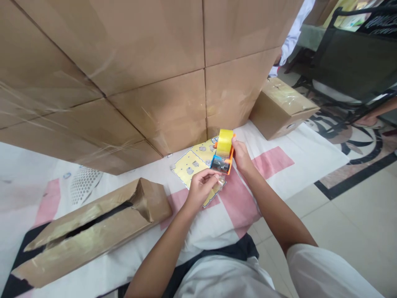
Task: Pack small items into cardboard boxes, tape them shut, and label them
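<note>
Right hand [241,156]: its grip is closed on the orange tape dispenser [223,158], fingers wrapped on the dispenser's right side, holding it up above the floor covering.
Left hand [201,186]: thumb and fingertips pinched together just below the dispenser's lower end, on what looks like the loose end of the clear tape; the strip itself is too thin and glossy to make out fully.
Tape dispenser: between the two hands, in front of the box stack, carrying a yellowish tape roll [224,142] at its top.
Printed sheet [194,164]: yellow, with small grey figures, flat on the cloth right under the hands.
Long carton [93,229]: lying on the cloth to the left, its top flaps parted along a dark slit, shiny with tape.
Box stack [139,70]: tall wall of brown cartons filling the upper view, bound with clear tape.
Small carton [282,107]: taped shut, on the floor to the right of the stack.
Cloth [279,161]: white with pink patches, spread over the tiled floor.
Another person's white sleeve [294,33]: showing beyond the stack's right edge.
</note>
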`<action>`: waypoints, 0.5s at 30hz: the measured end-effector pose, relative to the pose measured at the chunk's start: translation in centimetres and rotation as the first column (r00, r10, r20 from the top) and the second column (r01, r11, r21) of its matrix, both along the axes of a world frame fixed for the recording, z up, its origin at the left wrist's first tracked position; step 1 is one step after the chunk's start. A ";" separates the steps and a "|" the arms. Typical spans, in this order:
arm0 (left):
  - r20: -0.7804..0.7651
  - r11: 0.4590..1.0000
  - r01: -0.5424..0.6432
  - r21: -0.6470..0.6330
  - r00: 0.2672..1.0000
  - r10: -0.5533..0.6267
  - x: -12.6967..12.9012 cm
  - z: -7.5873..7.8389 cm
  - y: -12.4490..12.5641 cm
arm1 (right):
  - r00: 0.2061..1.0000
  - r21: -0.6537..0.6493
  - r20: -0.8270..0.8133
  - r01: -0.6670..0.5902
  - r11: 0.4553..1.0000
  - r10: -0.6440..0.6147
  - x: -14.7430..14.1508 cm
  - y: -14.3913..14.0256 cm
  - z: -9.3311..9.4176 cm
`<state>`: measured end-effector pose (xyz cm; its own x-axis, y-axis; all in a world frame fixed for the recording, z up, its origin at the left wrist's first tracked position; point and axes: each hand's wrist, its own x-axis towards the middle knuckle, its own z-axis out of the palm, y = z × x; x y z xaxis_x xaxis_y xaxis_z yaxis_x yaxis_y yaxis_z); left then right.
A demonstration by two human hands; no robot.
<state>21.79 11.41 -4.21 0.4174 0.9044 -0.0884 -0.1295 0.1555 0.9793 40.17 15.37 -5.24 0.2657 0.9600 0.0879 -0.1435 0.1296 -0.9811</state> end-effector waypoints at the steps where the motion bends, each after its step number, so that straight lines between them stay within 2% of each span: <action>1: 0.006 1.000 0.005 0.007 1.000 -0.005 0.0 0.1 0.0 | 0.999 0.008 0.023 0.033 0.999 -0.033 -0.2 -0.1 0.2; 4: -0.007 0.999 0.043 0.003 0.999 -0.043 -0.1 0.6 -0.1 | 0.992 -0.001 0.009 0.123 0.992 -0.123 -1.1 -0.4 0.5; 8: -0.050 0.993 0.067 -0.099 0.996 -0.073 -0.2 1.0 0.1 | 0.977 -0.028 -0.054 0.203 0.979 -0.205 -1.8 -0.5 0.7; 15: -0.057 0.978 0.109 -0.180 0.991 -0.121 -0.7 1.0 0.5 | 0.941 0.115 0.128 0.301 0.947 -0.314 0.5 -0.2 -1.3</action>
<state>21.07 11.94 -3.20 0.5051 0.8186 -0.2736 -0.0352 0.3362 0.9411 40.70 15.21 -6.51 0.5247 0.8192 0.2316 0.0588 0.2365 -0.9699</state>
